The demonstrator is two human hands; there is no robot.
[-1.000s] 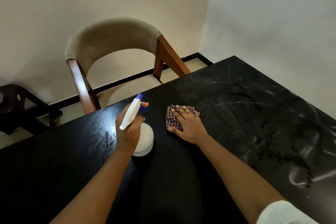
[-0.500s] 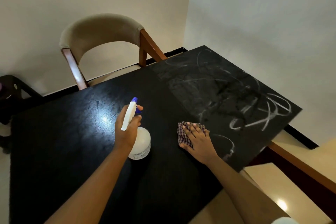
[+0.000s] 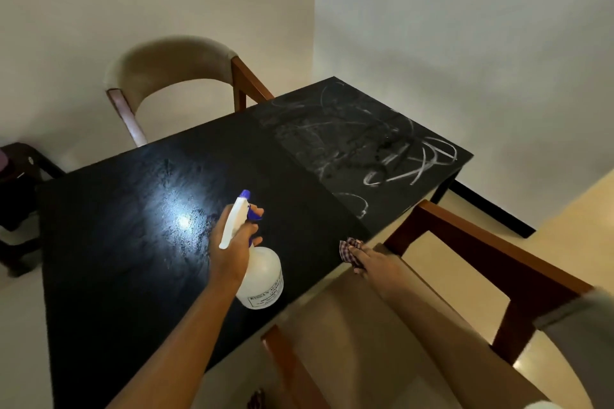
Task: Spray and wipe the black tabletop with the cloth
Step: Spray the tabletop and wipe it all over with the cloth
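The left grip (image 3: 232, 251) is clenching around the neck of a white spray bottle (image 3: 264, 277), with one finger lying over the blue trigger and the nozzle pointing toward 12 o'clock. The bottle is standing upright at about 6 o'clock on the black worktop (image 3: 126, 262), though whether its base is touching the surface is not clear. The right grip (image 3: 372, 261) is lying with its fingers stretched flat over the checked cloth (image 3: 349, 250), pressing it down rather than clutching it. This part is blurred. The cloth is sitting right at the worktop's near edge, at about 4 o'clock, well apart from the bottle. White scribbles (image 3: 392, 156) are covering the far corner of the worktop at 1 to 2 o'clock, while a bright glare (image 3: 184, 221) is shining on the dark surface at 9 o'clock of the bottle. A padded chair (image 3: 169, 60) is standing beyond the worktop at 11 o'clock, and a second wooden chair (image 3: 471, 239) is showing at 4 to 5 o'clock under the right forearm.
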